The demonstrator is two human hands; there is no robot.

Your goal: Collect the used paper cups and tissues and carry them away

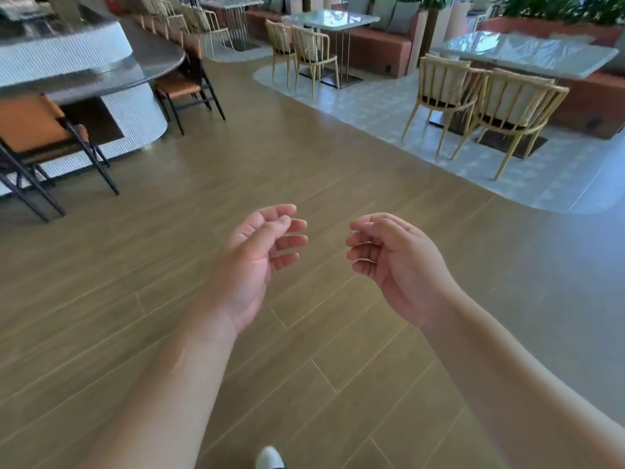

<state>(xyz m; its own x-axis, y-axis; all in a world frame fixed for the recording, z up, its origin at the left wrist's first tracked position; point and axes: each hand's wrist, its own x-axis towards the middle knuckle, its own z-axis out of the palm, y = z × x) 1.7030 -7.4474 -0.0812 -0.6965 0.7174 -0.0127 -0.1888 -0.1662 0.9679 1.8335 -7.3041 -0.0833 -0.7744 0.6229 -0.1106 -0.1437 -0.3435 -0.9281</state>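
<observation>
At bottom edge, shoe (269, 458) cut off.

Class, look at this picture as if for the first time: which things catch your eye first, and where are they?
Two bare hands, the left hand and right hand, held out empty over the wooden floor at centre. Pale slatted chairs stand at a glossy table upper right, and a curved white counter fills the upper left.

Over a brown wood-plank floor (142, 272), the bare left hand (257, 262) and right hand (395, 262) hang empty, fingers loosely curled, palms facing.
</observation>
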